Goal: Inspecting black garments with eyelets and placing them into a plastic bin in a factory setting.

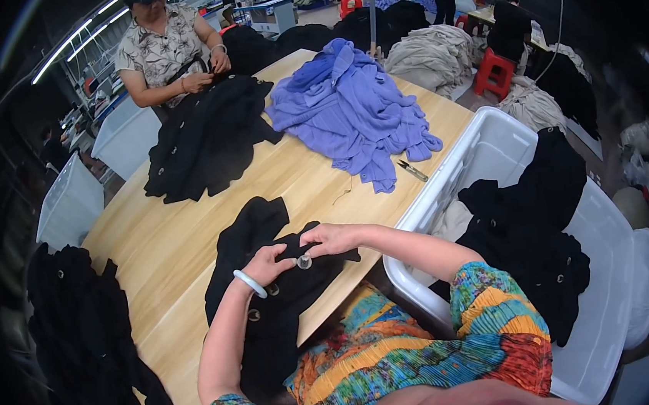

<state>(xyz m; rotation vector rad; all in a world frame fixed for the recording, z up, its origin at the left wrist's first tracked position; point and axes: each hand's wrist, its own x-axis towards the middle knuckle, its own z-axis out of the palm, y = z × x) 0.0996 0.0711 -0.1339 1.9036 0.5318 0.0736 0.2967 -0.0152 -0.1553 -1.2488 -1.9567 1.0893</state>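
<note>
A black knit garment (247,240) with large round buttons lies at the near edge of the table, partly hanging over my lap. My left hand (265,268), with a pale bangle at its wrist, pinches the garment's edge beside a shiny round button (303,261). Just right of it, my right hand (329,239) grips the same cloth, its fingertips close above that button. Two more buttons show on the front below my left hand. The cloth inside both grips is mostly hidden by my fingers.
Small thread snips (413,170) lie near a purple garment heap (355,107). A white bin (480,131) with black garments stands at my right. More black garments (80,324) drape over the table's left edge. Across the wooden table (144,257), a co-worker (165,54) handles a black garment (207,139).
</note>
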